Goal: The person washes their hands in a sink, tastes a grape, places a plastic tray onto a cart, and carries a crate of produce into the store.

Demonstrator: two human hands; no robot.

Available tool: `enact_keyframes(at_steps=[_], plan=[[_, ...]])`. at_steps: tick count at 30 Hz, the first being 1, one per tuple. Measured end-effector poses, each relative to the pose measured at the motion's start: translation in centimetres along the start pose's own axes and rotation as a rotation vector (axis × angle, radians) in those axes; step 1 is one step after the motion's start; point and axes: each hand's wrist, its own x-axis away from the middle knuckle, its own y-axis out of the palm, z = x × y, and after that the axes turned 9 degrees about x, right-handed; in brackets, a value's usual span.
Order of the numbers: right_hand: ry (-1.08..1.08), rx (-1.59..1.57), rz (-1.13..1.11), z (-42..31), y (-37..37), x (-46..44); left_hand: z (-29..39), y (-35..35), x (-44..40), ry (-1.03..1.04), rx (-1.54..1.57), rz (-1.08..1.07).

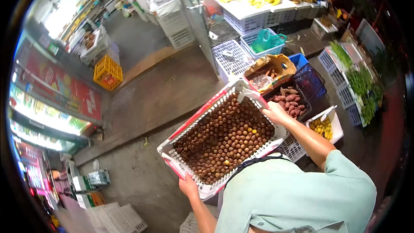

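A white plastic crate (166, 152) with red tape along its edges is held in front of my body between both hands. Inside it lies a broad layer of small round brown fruits or nuts (224, 136), with a few yellow pieces among them. My left hand (188, 186) is closed on the near left edge of the crate, thumb over the rim. At the opposite end, my right hand (276, 113) grips the far right rim. The crate tilts toward me, and its underside is hidden.
Beyond my right hand stand a crate of sweet potatoes (290, 100), a cardboard box (280, 67) and a white basket of yellow fruit (322, 126). Bananas lie on a white table (254, 3). A raised step (142, 127) runs before the doorway; a yellow crate (108, 73) sits there.
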Motion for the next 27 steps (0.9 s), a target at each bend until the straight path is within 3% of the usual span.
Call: enact_keyframes(at_steps=[3, 5, 8, 11, 15, 20, 22, 27], plan=[[0.056, 0.037, -0.01, 0.3, 0.9, -1.8, 1.8, 0.2, -1.5, -0.046, -0.013, 0.051], [-0.033, -0.002, 0.029, 0.8, 1.4, -2.1, 1.3, 0.7, -2.2, 0.014, -0.002, 0.045], [0.052, -0.028, -0.036, 0.4, 1.0, -3.1, 1.8, 1.1, -3.5, 0.074, -0.015, 0.045], [-0.001, -0.065, 0.012, 3.3, 2.7, -5.0, 2.5, 2.2, -3.4, 0.065, -0.053, 0.027], [-0.012, -0.115, -0.043, 5.1, 2.4, -12.8, 7.7, 5.7, -7.6, 0.018, -0.046, -0.005], [0.039, -0.161, -0.051, 6.3, 1.0, -16.3, 10.4, 7.6, -9.4, 0.052, -0.212, -0.019], [0.089, -0.175, -0.108, 6.9, 0.4, -17.3, 10.6, 8.3, -10.1, 0.035, -0.034, -0.052], [0.183, -0.197, -0.154, 9.5, -2.1, -17.9, 14.3, 10.5, -9.9, 0.063, -0.008, -0.12]])
